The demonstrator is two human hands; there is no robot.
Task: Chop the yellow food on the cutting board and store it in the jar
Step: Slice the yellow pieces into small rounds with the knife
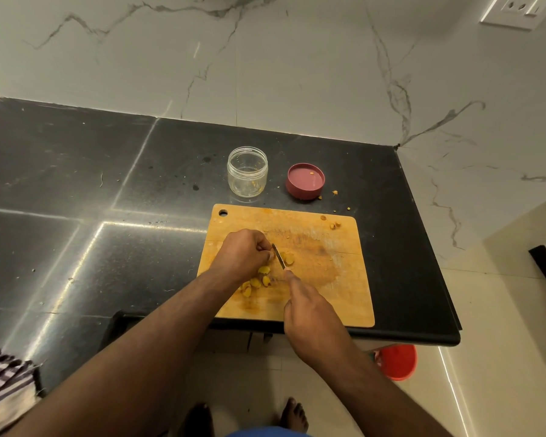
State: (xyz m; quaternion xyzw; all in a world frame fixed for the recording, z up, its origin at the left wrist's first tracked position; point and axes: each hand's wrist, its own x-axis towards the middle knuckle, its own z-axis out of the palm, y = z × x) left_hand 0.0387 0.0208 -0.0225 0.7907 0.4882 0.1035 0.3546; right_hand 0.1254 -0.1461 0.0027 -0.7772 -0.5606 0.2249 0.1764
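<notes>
Your left hand has a curled grip that pins a piece of the yellow food on the board, just beside the blade; what exactly sits under the fingers is hidden. Your right hand has a closed grip around the handle of the knife, with the first finger stretched along the top of it, and the blade points away from you into the food. More cut pieces lie near your left wrist, toward the near edge of the board. These pieces look small, light and rather firm, with a wet surface that stains the wood, so I think they can slip or roll under the blade; hold each one from the top, fingertips bent back from the edge. The jar stands open on the desk just behind the board, nearly empty, and its lid lies beside it, inside up. The jar looks light and easy to tip, so steady its wall when you fill it.
</notes>
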